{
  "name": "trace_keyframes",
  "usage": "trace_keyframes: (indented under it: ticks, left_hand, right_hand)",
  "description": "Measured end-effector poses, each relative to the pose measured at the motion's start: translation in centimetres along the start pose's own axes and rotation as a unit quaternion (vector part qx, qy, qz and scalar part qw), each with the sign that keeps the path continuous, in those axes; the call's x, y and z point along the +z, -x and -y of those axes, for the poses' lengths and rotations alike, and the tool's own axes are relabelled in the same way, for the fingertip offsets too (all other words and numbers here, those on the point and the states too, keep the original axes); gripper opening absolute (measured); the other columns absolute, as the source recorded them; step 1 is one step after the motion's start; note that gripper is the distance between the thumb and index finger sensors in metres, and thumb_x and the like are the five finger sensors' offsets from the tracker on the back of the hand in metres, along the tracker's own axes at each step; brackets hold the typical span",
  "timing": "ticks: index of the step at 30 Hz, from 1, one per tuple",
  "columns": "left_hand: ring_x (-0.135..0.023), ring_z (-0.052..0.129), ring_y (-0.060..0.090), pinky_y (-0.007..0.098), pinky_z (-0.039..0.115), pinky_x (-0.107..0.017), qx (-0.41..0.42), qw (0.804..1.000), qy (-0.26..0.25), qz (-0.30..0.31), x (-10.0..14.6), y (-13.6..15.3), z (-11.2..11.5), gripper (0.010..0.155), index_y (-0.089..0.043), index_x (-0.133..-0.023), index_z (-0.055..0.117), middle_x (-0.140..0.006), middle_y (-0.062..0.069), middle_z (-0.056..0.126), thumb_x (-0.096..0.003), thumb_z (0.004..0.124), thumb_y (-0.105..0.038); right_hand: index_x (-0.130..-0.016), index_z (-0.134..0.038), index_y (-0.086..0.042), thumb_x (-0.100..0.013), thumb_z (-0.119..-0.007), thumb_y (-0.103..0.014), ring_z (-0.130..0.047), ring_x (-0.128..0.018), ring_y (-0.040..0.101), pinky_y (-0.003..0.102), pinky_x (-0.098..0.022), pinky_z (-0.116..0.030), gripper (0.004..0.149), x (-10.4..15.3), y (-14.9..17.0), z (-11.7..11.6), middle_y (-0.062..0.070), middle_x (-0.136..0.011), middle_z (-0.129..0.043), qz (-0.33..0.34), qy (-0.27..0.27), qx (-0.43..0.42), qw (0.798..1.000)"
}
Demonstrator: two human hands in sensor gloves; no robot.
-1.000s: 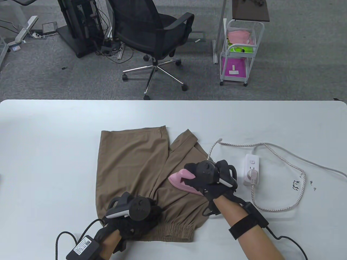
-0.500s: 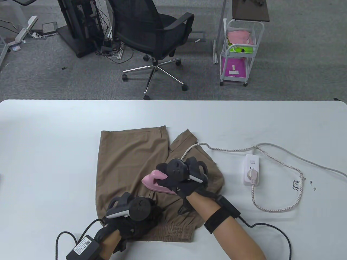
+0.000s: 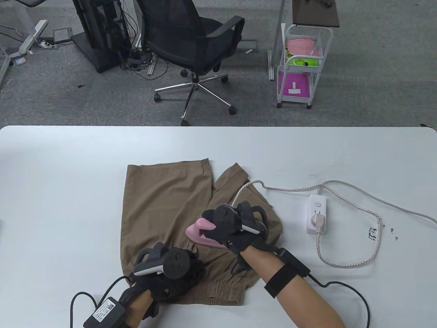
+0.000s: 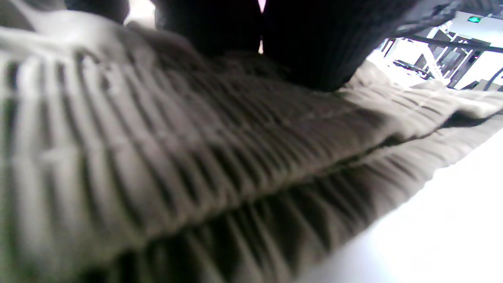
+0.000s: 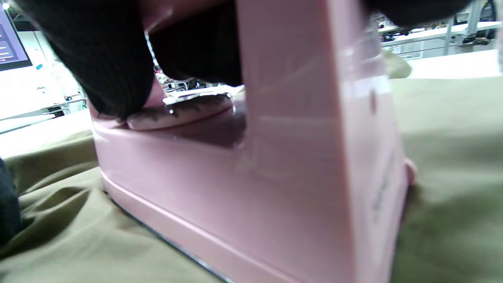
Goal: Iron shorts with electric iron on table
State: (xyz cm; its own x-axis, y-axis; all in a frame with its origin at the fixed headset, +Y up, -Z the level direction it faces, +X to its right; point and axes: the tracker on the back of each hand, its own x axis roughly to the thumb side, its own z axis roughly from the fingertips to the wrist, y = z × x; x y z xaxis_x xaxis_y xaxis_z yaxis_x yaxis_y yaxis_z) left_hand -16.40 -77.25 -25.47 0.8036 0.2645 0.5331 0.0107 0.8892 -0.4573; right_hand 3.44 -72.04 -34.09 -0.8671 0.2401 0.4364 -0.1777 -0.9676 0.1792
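Observation:
Brown shorts [image 3: 164, 201] lie flat on the white table [image 3: 68, 177], waistband toward me. My right hand [image 3: 235, 227] grips the handle of a pink electric iron [image 3: 199, 234] that rests sole-down on the right leg of the shorts. In the right wrist view the iron [image 5: 275, 157] fills the frame on the brown cloth [image 5: 452, 157], with gloved fingers [image 5: 110, 67] wrapped over its handle. My left hand [image 3: 170, 273] presses on the shorts near the elastic waistband [image 3: 218, 294]. The left wrist view shows the ribbed waistband [image 4: 177, 157] up close under my fingers [image 4: 306, 43].
The iron's braided cord [image 3: 344, 191] loops across the table to a white power strip [image 3: 317, 213] right of the shorts. An office chair [image 3: 191, 44] and a white cart [image 3: 302, 65] stand on the floor beyond the table's far edge.
The right hand slid the iron left across the shorts from the right edge, then a little back to the right. The cord followed it. The left hand stayed on the waistband.

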Motion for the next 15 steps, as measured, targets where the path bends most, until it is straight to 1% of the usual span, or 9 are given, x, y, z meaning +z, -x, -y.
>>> trace_keyframes:
  ticks: [8, 15]
  left_hand:
    - [-0.096, 0.061, 0.025, 0.064, 0.048, -0.076, 0.0, 1.0, -0.001, -0.001, 0.0, 0.0, 0.0, 0.056, -0.038, -0.104, 0.061, -0.109, -0.004, 0.056, -0.0521, 0.08, -0.045]
    - [-0.096, 0.061, 0.025, 0.064, 0.049, -0.076, 0.0, 1.0, -0.001, -0.002, 0.0, 0.0, 0.0, 0.056, -0.038, -0.104, 0.061, -0.109, -0.004, 0.056, -0.0521, 0.08, -0.045]
  right_hand:
    - [-0.098, -0.075, -0.038, -0.049, -0.094, -0.055, -0.096, -0.044, 0.014, 0.046, -0.022, -0.082, 0.055, 3.1, 3.3, 0.8, -0.009, -0.072, -0.089, -0.028, 0.001, 0.017, 0.999]
    - [-0.098, -0.075, -0.038, -0.049, -0.094, -0.055, -0.096, -0.044, 0.014, 0.046, -0.022, -0.082, 0.055, 5.1, 5.0, 1.1, -0.009, -0.072, -0.089, -0.045, 0.003, 0.017, 0.999]
